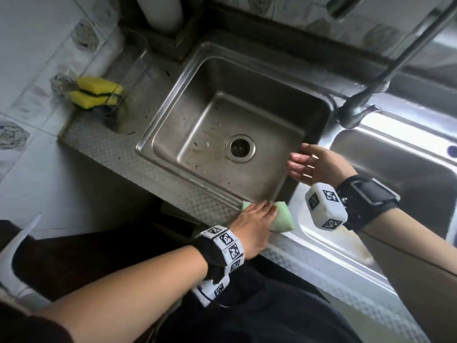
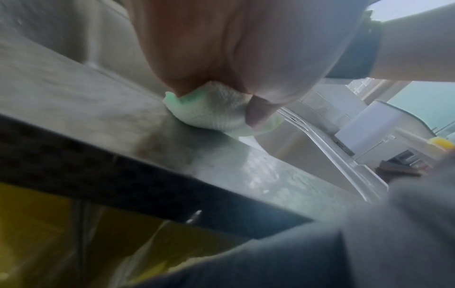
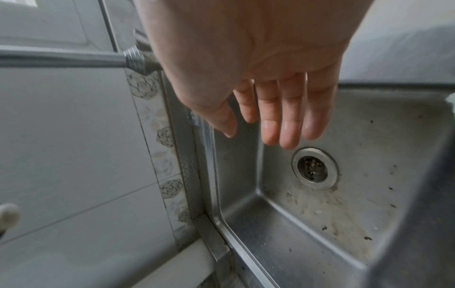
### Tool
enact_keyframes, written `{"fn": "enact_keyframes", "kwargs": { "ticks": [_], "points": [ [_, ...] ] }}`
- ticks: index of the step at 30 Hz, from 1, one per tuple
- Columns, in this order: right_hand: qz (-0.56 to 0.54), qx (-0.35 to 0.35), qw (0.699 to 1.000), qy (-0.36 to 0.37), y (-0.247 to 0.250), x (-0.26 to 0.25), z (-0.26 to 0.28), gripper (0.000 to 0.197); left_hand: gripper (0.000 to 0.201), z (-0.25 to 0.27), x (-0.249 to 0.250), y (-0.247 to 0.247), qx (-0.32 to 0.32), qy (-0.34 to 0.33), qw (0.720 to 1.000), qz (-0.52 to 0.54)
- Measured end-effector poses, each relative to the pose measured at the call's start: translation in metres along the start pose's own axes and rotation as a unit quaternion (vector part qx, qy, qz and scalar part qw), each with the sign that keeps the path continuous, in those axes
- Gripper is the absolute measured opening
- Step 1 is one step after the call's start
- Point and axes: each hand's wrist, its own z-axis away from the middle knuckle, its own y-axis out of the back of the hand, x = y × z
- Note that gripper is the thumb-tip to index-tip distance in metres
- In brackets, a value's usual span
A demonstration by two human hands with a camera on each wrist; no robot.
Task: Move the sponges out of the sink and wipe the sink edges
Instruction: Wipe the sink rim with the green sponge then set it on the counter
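Observation:
A steel sink (image 1: 170,167) holds no sponge; its drain (image 1: 239,148) shows in the stained bottom. Two yellow sponges (image 1: 96,94) lie stacked on the counter at the far left, by the wall. My left hand (image 1: 257,219) presses a pale green sponge (image 1: 358,219) onto the sink's front rim near its right corner. In the left wrist view the thumb and palm (image 2: 221,58) clasp this green sponge (image 2: 211,111) against the steel edge. My right hand (image 1: 309,164) hovers over the sink's right edge with wet fingers (image 3: 268,126) straight, holding nothing, above the drain (image 3: 314,168).
A long faucet (image 1: 385,70) reaches in from the upper right, ending above the sink's right rim. A second basin (image 1: 395,169) lies to the right. Tiled walls stand behind and at left, with a white pipe (image 1: 163,11) in the back corner. Dark specks dot the basin.

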Motion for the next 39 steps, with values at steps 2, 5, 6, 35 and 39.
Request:
{"fn": "enact_keyframes", "kwargs": {
  "ticks": [2, 5, 6, 35, 39],
  "points": [
    [-0.014, 0.002, 1.0, 0.003, 0.011, -0.001, 0.002, 0.008, 0.062, -0.014, 0.009, 0.006, -0.022, 0.008, 0.999, 0.032],
    [-0.026, 0.018, 0.999, 0.005, 0.022, 0.0, 0.002, 0.008, 0.054, -0.042, 0.02, 0.022, -0.045, 0.065, 0.985, 0.156],
    [-0.032, 0.023, 0.999, 0.006, 0.024, 0.001, 0.003, 0.009, 0.05, -0.051, 0.025, 0.027, -0.038, 0.086, 0.974, 0.204],
    [-0.121, 0.139, 0.981, 0.059, 0.072, -0.001, 0.016, 0.018, 0.05, -0.052, -0.038, 0.07, -0.084, -0.158, 0.973, -0.147],
    [-0.113, 0.142, 0.982, 0.06, 0.062, -0.003, 0.012, 0.022, 0.024, -0.069, -0.09, 0.101, -0.064, -0.012, 0.983, -0.171]
  ]
}}
